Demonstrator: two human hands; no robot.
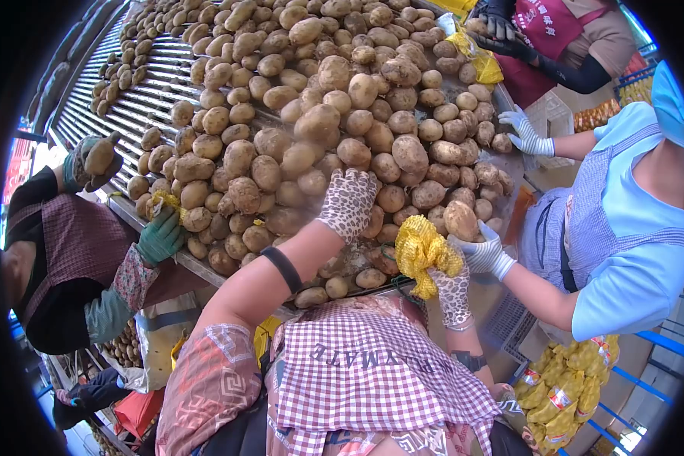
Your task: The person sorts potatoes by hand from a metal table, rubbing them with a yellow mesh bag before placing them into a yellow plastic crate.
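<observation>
The checked apron (380, 380) bears the letters "YMATE".

Left hand (349, 204) far forward, palm down; right hand (454, 296) nearer.

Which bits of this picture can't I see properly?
In the head view:
Right hand: most of its fingers are hidden by the yellow net bag.
Inside that bag: hidden by its bunched folds.
Some potatoes near the left hand: blurred.
Writing on the stacked sacks' labels: too small.
Metal rollers: cut off by the top edge.
</observation>
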